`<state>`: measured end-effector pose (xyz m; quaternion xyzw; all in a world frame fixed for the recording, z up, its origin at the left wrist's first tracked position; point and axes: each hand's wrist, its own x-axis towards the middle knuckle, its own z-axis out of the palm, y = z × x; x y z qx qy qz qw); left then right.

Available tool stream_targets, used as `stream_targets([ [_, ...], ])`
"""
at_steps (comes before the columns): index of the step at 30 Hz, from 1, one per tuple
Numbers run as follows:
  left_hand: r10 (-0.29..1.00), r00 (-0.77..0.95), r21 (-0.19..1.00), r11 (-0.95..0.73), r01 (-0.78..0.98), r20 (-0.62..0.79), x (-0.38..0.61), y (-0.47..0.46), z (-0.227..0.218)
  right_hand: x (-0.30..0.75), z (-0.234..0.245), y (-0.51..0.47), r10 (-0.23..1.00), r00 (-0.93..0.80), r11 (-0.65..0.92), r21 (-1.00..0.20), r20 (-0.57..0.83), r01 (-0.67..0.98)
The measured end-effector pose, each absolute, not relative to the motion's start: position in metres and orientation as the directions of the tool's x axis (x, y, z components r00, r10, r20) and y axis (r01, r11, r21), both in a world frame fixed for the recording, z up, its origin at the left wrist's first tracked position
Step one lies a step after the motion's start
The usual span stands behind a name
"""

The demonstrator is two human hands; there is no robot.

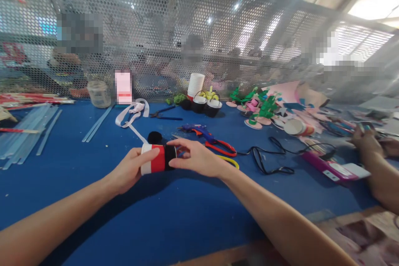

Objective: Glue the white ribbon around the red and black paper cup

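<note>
A paper cup [157,158] wrapped in white, red and black bands lies on its side between my two hands, just above the blue table [93,199]. My left hand [131,170] grips its white end, thumb across the top. My right hand [195,158] is closed on its black end, fingers curled over it. A black pompom [154,136] sits right behind the cup. Red-handled scissors [222,147] and a blue glue gun [199,129] lie just beyond my right hand.
Clear glue sticks [28,133] lie at the left, a white ribbon [132,114], a jar [99,93], stacked cups [195,84], black-wrapped cups [206,106] and foam shapes [262,108] farther back. A black cord [268,158] runs right. Another person's hands [370,143] work at the right. Perforated mesh [199,29] closes the back.
</note>
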<state>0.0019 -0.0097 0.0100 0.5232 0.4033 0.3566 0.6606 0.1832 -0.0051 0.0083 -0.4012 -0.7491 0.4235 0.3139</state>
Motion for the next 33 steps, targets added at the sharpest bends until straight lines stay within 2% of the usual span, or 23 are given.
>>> stream_targets([
  [3, 0.847, 0.427, 0.894, 0.417, -0.166, -0.315, 0.005, -0.006, 0.011, 0.179, 0.005, -0.011, 0.85, -0.466, 0.44, -0.816, 0.244, 0.375],
  [6, 0.836, 0.415, 0.87, 0.461, -0.176, -0.359, 0.004, -0.005, 0.01, 0.176, 0.005, -0.015, 0.812, -0.49, 0.54, -0.725, 0.317, 0.427],
  [9, 0.873, 0.367, 0.918, 0.383, -0.106, -0.322, 0.003, -0.006, 0.008, 0.175, 0.006, -0.015, 0.785, -0.513, 0.592, -0.667, 0.349, 0.452],
  [14, 0.904, 0.367, 0.975, 0.21, 0.067, -0.219, 0.002, -0.01, 0.005, 0.174, 0.006, -0.016, 0.76, -0.5, 0.629, -0.664, 0.415, 0.404],
  [21, 0.907, 0.412, 0.966, -0.029, 0.258, -0.083, 0.006, -0.016, 0.006, 0.17, 0.004, -0.022, 0.697, -0.565, 0.682, -0.652, 0.443, 0.33],
  [25, 0.915, 0.399, 0.95, -0.061, 0.306, -0.07, 0.007, -0.015, 0.004, 0.168, 0.004, -0.023, 0.697, -0.555, 0.675, -0.677, 0.454, 0.294],
  [27, 0.919, 0.388, 0.946, -0.059, 0.319, -0.074, 0.007, -0.014, 0.002, 0.172, 0.007, -0.017, 0.751, -0.477, 0.639, -0.687, 0.457, 0.348],
  [29, 0.923, 0.377, 0.943, -0.053, 0.328, -0.08, 0.006, -0.012, 0.0, 0.184, 0.012, -0.005, 0.849, -0.307, 0.528, -0.675, 0.429, 0.515],
  [30, 0.924, 0.375, 0.941, -0.058, 0.332, -0.076, 0.006, -0.012, 0.0, 0.192, 0.014, 0.003, 0.897, -0.189, 0.423, -0.656, 0.399, 0.625],
  [32, 0.929, 0.365, 0.934, -0.069, 0.352, -0.068, 0.005, -0.012, 0.001, 0.212, 0.018, 0.021, 0.95, 0.021, 0.149, -0.513, 0.312, 0.845],
  [33, 0.93, 0.363, 0.929, -0.08, 0.361, -0.061, 0.004, -0.012, 0.003, 0.221, 0.019, 0.03, 0.959, 0.058, 0.086, -0.481, 0.277, 0.872],
])
